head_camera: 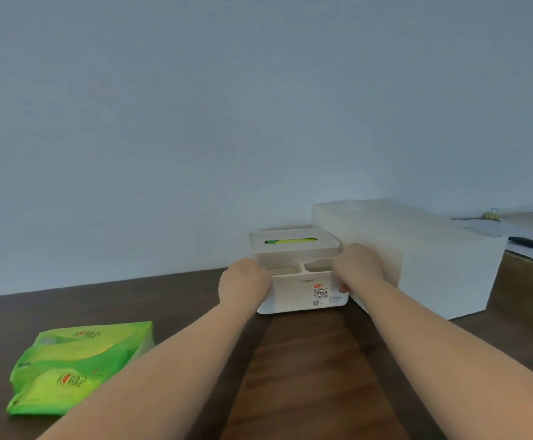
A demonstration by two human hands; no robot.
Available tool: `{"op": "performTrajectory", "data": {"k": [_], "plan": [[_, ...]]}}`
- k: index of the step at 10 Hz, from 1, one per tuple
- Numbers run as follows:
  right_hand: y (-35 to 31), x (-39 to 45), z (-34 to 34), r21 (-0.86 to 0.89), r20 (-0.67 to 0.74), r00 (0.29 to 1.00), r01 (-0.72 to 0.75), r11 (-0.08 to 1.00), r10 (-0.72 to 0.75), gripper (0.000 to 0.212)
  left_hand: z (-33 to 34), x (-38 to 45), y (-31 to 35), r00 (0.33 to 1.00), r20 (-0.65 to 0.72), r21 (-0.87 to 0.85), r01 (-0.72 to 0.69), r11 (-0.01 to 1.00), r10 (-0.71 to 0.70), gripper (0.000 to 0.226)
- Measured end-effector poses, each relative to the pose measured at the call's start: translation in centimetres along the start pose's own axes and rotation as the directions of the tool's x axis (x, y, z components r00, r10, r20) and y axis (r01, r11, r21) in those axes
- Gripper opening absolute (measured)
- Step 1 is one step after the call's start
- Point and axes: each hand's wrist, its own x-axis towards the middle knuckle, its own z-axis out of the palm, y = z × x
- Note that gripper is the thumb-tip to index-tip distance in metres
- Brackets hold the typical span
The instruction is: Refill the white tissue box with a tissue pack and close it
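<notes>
The white tissue box (297, 295) stands on the dark wooden table near the wall, its lid (293, 241) on top. Green shows through the lid's slot. Two small open compartments sit in front of the lid. My left hand (244, 281) grips the box's left side. My right hand (358, 265) grips its right side, thumb on the labelled front. A green tissue pack (77, 365) lies on the table at the front left, away from both hands.
A large white box (424, 258) stands right behind and beside the tissue box, almost touching it. Papers, a pen (532, 244) and a yellow clip (491, 215) lie at the far right. A plain wall runs along the table's back edge.
</notes>
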Motion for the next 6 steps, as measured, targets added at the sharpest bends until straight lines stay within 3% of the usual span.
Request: {"op": "performTrajectory", "data": {"k": [1, 2, 4, 6], "plan": [[0.1, -0.1, 0.4, -0.055, -0.011, 0.999, 0.050, 0.997, -0.051, 0.011, 0.0, 0.2, 0.2, 0.999, 0.001, -0.010, 0.035, 0.999, -0.035, 0.033], [0.7, 0.1, 1.0, -0.097, -0.053, 0.993, 0.099, 0.990, -0.105, 0.036, 0.2, 0.0, 0.0, 1.000, -0.023, -0.061, 0.009, 0.998, -0.011, 0.032], [1.5, -0.1, 1.3, -0.108, -0.106, 0.985, 0.127, 0.986, -0.138, 0.029, 0.7, -0.8, -0.8, 0.996, -0.074, -0.054, -0.061, 0.997, 0.057, 0.046], [3.0, -1.2, 1.1, 0.022, -0.108, 0.988, 0.117, 0.993, -0.114, 0.021, 1.0, -1.8, -1.6, 0.996, -0.081, -0.102, -0.054, 0.993, 0.046, 0.050]]}}
